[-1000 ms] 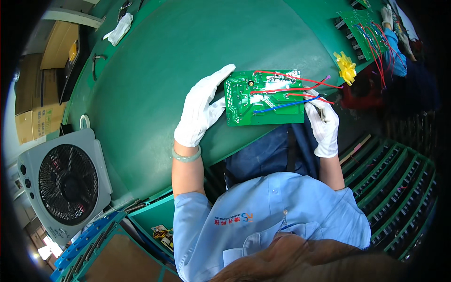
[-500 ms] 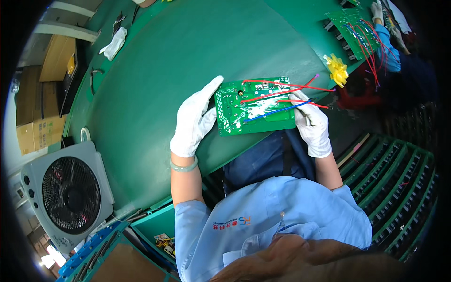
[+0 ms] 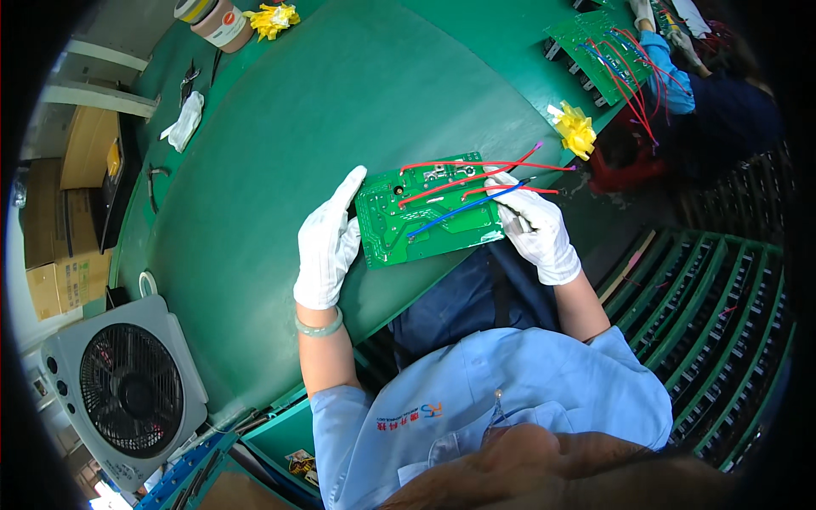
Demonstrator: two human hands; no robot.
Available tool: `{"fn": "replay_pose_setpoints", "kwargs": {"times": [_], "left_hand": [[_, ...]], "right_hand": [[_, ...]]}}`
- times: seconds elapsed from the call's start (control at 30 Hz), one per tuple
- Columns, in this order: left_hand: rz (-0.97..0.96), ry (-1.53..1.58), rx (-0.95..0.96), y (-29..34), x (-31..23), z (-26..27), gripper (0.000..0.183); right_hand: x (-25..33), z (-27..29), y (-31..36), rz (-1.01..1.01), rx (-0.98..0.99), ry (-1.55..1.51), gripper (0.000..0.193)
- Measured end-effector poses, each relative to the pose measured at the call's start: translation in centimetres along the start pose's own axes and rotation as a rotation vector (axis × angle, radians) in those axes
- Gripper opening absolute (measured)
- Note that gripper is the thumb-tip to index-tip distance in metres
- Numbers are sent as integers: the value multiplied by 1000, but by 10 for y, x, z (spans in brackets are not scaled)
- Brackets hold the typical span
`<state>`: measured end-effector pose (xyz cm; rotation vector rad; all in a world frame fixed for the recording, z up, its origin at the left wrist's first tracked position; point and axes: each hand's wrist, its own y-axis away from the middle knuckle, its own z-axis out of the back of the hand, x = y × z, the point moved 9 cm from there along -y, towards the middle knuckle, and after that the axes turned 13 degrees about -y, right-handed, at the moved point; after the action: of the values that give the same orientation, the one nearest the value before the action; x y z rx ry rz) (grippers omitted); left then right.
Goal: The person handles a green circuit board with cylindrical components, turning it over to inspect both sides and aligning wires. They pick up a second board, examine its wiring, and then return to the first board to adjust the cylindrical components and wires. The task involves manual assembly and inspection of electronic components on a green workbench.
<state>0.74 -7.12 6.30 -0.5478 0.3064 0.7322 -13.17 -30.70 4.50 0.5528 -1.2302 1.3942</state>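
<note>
A green circuit board is held up between my two hands, over the near edge of the green table. Several red wires and one blue wire rise from its upper face and stretch to the right. My left hand, in a white glove, grips the board's left edge, with a pale bangle at the wrist. White-gloved too, my right hand closes on the right edge, beneath the loose wire ends. Its fingers under the board are hidden.
A grey box fan stands at left. A white glove and a tub lie far left. Yellow ribbon bundles sit on the table. Another wired board is by a co-worker's blue sleeve. Green racks stand right.
The board has tilted, and the glare on its face has mostly gone. Both hands, still gripping it, have shifted left and slightly nearer in the picture. The surroundings have shifted with the camera.
</note>
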Motion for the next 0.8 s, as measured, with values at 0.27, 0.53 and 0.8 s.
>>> {"fn": "replay_pose_setpoints", "kwargs": {"times": [0.27, 0.53, 0.8], "left_hand": [[-176, -168, -181, 3, -6, 10, 24], [841, 641, 66, 46, 64, -56, 24], [362, 60, 82, 31, 46, -33, 10]], "right_hand": [[-4, -8, -23, -65, 49, -342, 31], [-68, -17, -31, -582, -82, -447, 29], [-79, -21, -27, -838, 70, -386, 36]]}}
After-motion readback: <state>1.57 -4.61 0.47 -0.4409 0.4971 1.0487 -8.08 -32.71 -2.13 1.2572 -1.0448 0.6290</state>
